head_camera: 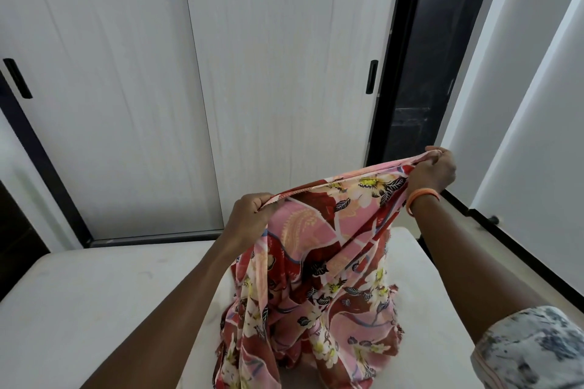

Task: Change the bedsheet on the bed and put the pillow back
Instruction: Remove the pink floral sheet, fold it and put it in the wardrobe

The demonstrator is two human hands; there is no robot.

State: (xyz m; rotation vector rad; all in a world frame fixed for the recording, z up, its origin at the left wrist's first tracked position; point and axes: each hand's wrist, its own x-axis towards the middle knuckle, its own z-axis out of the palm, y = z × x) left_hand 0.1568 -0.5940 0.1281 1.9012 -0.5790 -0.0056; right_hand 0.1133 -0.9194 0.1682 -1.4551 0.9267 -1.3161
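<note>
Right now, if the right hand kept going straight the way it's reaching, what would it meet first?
Probably the dark doorway gap beside the white sliding door; nothing shows between it and the right hand, which grips the floral bedsheet, though depth is unclear.

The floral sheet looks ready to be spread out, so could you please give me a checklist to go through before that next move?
1. Left hand grips the floral sheet at its stitched edge: ok.
2. Right hand grips the same edge further along: ok.
3. Edge between the hands is taut and raised: ok.
4. Rest of the sheet unfolded: not ok, it hangs bunched in a heap on the mattress.
5. Mattress bare of the old sheet: ok where visible.
6. Pillow within reach: cannot tell, none in view.
</note>
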